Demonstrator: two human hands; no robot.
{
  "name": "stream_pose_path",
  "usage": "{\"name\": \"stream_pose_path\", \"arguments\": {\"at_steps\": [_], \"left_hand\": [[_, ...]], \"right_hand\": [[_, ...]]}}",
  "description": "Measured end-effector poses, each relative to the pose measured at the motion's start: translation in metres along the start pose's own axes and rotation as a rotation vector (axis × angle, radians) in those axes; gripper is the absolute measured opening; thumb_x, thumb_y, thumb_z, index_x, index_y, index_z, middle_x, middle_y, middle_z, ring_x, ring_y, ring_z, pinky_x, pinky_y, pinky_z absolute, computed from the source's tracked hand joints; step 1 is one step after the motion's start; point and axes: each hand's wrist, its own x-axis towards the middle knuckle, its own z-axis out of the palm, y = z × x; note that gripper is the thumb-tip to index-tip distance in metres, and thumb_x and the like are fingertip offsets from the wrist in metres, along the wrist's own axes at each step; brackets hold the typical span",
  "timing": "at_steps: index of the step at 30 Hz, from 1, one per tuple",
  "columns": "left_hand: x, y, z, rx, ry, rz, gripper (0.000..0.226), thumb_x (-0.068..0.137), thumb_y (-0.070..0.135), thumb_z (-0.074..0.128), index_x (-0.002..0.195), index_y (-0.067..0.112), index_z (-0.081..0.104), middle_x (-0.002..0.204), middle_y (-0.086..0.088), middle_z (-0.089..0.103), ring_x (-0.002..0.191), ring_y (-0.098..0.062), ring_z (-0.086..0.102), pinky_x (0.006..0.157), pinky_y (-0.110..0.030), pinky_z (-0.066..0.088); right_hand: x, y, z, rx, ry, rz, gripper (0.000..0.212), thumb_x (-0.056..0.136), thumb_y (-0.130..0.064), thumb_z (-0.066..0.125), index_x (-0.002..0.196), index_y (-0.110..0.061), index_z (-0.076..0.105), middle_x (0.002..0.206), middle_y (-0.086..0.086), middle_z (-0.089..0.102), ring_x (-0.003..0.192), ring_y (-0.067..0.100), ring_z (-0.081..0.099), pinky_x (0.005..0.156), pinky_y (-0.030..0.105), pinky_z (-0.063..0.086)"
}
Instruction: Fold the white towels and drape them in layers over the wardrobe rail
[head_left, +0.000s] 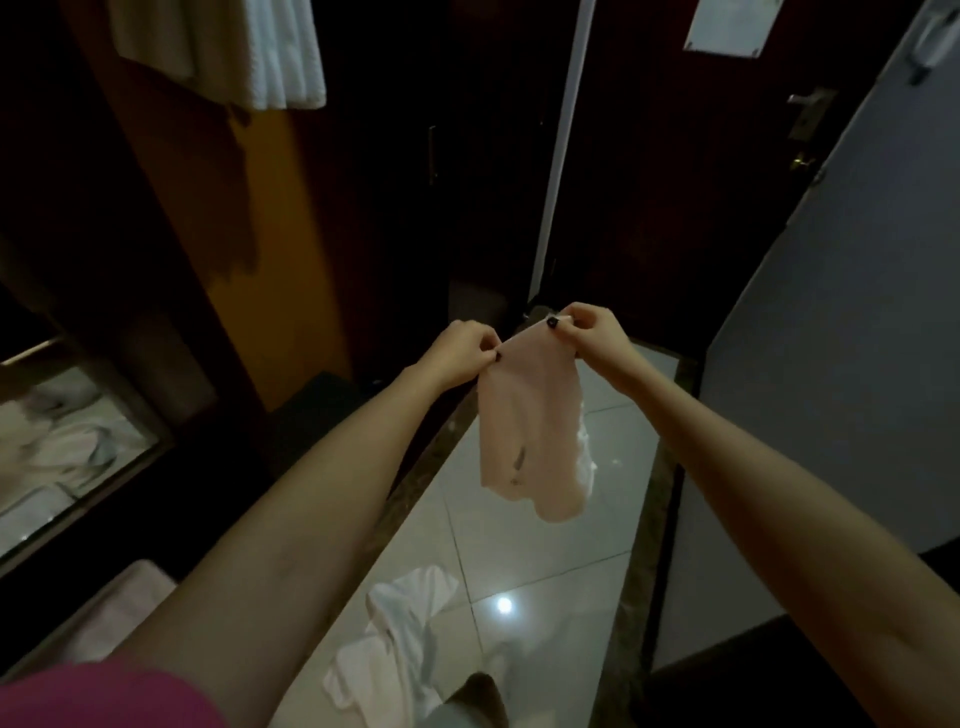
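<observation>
A small pale towel (524, 431) hangs in front of me, held out at arm's length by its top edge. My left hand (462, 356) pinches its left corner and my right hand (592, 332) pinches its right corner. White towels (244, 47) hang draped from above at the top left, inside the wardrobe; the rail itself is out of view. Another white towel (395, 634) lies crumpled on the tiled floor near my feet.
The dark wooden wardrobe (171, 218) stands on my left, with crumpled white linen (67, 441) on a low shelf. A grey wall (831, 338) is on the right and a dark door with a handle (805, 117) is ahead. Glossy white floor tiles (545, 571) lie below.
</observation>
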Motion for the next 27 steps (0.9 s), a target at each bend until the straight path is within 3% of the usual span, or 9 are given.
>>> {"name": "stream_pose_path", "arguments": {"at_steps": [2, 7, 12, 14, 16, 18, 22, 24, 27], "left_hand": [[0.027, -0.003, 0.007, -0.005, -0.027, -0.002, 0.019, 0.095, 0.012, 0.056, 0.106, 0.012, 0.072, 0.099, -0.005, 0.071, 0.088, -0.016, 0.066, 0.081, -0.035, 0.057], [0.112, -0.024, 0.014, -0.255, -0.093, -0.095, 0.011, 0.098, 0.017, 0.056, 0.095, 0.015, 0.067, 0.089, -0.008, 0.066, 0.061, -0.021, 0.071, 0.054, -0.025, 0.056], [0.206, -0.044, -0.006, -0.298, -0.176, -0.085, 0.018, 0.100, 0.018, 0.050, 0.087, 0.020, 0.063, 0.092, -0.011, 0.066, 0.068, -0.024, 0.073, 0.061, -0.033, 0.059], [0.241, -0.051, -0.016, -0.286, -0.193, -0.047, 0.016, 0.099, 0.017, 0.052, 0.089, 0.020, 0.064, 0.093, -0.010, 0.067, 0.079, -0.024, 0.072, 0.071, -0.038, 0.059], [0.271, -0.056, -0.025, -0.300, -0.204, 0.004, 0.013, 0.097, 0.016, 0.054, 0.092, 0.018, 0.066, 0.094, -0.005, 0.067, 0.088, -0.020, 0.067, 0.085, -0.040, 0.055], [0.295, -0.057, -0.031, -0.318, -0.192, 0.048, 0.012, 0.096, 0.015, 0.056, 0.093, 0.017, 0.067, 0.095, -0.003, 0.066, 0.092, -0.017, 0.063, 0.089, -0.036, 0.051], [0.334, -0.049, -0.044, -0.412, -0.180, 0.056, 0.013, 0.095, 0.016, 0.057, 0.095, 0.009, 0.067, 0.094, -0.004, 0.063, 0.090, -0.016, 0.060, 0.079, -0.032, 0.052], [0.354, -0.047, -0.050, -0.488, -0.185, 0.047, 0.013, 0.095, 0.017, 0.058, 0.086, 0.008, 0.064, 0.085, -0.005, 0.060, 0.080, -0.016, 0.061, 0.069, -0.030, 0.055], [0.384, -0.045, -0.053, -0.523, -0.172, 0.045, 0.029, 0.093, 0.012, 0.062, 0.066, 0.012, 0.051, 0.073, 0.001, 0.050, 0.064, -0.006, 0.049, 0.058, -0.011, 0.042]], "right_hand": [[0.020, 0.013, -0.008, -0.030, 0.000, 0.013, 0.023, 0.097, -0.019, 0.055, 0.094, 0.003, 0.063, 0.091, 0.023, 0.062, 0.080, 0.024, 0.057, 0.070, 0.036, 0.045], [0.091, 0.039, -0.023, -0.022, 0.036, 0.041, 0.020, 0.098, -0.020, 0.055, 0.097, -0.003, 0.065, 0.097, 0.021, 0.066, 0.086, 0.025, 0.062, 0.076, 0.038, 0.053], [0.174, 0.054, -0.031, 0.019, 0.048, 0.099, 0.019, 0.099, -0.019, 0.055, 0.096, -0.002, 0.064, 0.091, 0.016, 0.065, 0.085, 0.024, 0.063, 0.079, 0.043, 0.056], [0.204, 0.059, -0.032, 0.042, 0.047, 0.124, 0.016, 0.099, -0.018, 0.053, 0.091, -0.006, 0.061, 0.087, 0.011, 0.062, 0.084, 0.023, 0.062, 0.078, 0.042, 0.055], [0.232, 0.062, -0.033, 0.047, 0.092, 0.118, 0.016, 0.099, -0.016, 0.051, 0.086, -0.009, 0.057, 0.082, 0.010, 0.057, 0.079, 0.022, 0.056, 0.070, 0.039, 0.049], [0.258, 0.065, -0.033, 0.056, 0.162, 0.116, 0.015, 0.098, -0.014, 0.048, 0.086, -0.007, 0.054, 0.079, 0.009, 0.051, 0.075, 0.021, 0.048, 0.067, 0.035, 0.041], [0.303, 0.070, -0.038, 0.095, 0.196, 0.125, 0.015, 0.098, -0.013, 0.047, 0.085, -0.007, 0.053, 0.074, 0.004, 0.047, 0.071, 0.018, 0.045, 0.060, 0.029, 0.039], [0.323, 0.071, -0.041, 0.108, 0.163, 0.098, 0.016, 0.096, -0.010, 0.049, 0.081, -0.010, 0.052, 0.071, 0.002, 0.047, 0.068, 0.014, 0.045, 0.059, 0.026, 0.038], [0.354, 0.070, -0.041, 0.103, 0.070, 0.040, 0.013, 0.095, -0.008, 0.051, 0.084, -0.003, 0.056, 0.077, 0.005, 0.053, 0.068, 0.011, 0.049, 0.062, 0.024, 0.041]]}}
